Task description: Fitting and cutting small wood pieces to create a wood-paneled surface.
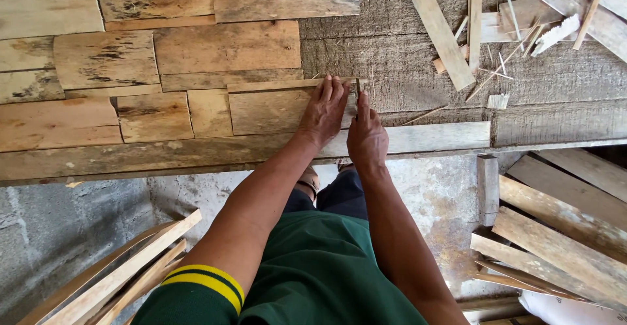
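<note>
No containers in view; loose wood only. Left hand [324, 111] lies flat, fingers together and pressed down on a rectangular wood piece [271, 111] near the front edge of the counter [405, 70], about mid-width. Right hand [366, 136] sits just beside it at the piece's right end, fingers curled, thumb and forefinger pinching something thin and dark [358, 89]; too small to tell what it is. The piece's right end is covered by both hands.

The piece is the last in a patchwork of flat wood blocks [130, 70] laid edge to edge over the left half of the counter: rough-sawn, tan to reddish, dark stains, 1 knot in a block at the far edge. The patchwork is cut off at the left and far edges. A long pale batten [431, 137] runs along the front edge, touching the blocks. The bare counter to the right is grey, weathered, coarse-grained planking.

At the far right corner, loose slats and splinters [496, 25] lie in a heap, partly out of frame. Below the counter, a stained concrete floor [431, 194]; stacked planks [562, 233] at right, a bundle of thin pale strips [124, 273] at left, both cut off. Green shirt with a yellow-striped sleeve [202, 282] hides the floor below. Feet are mostly hidden.
</note>
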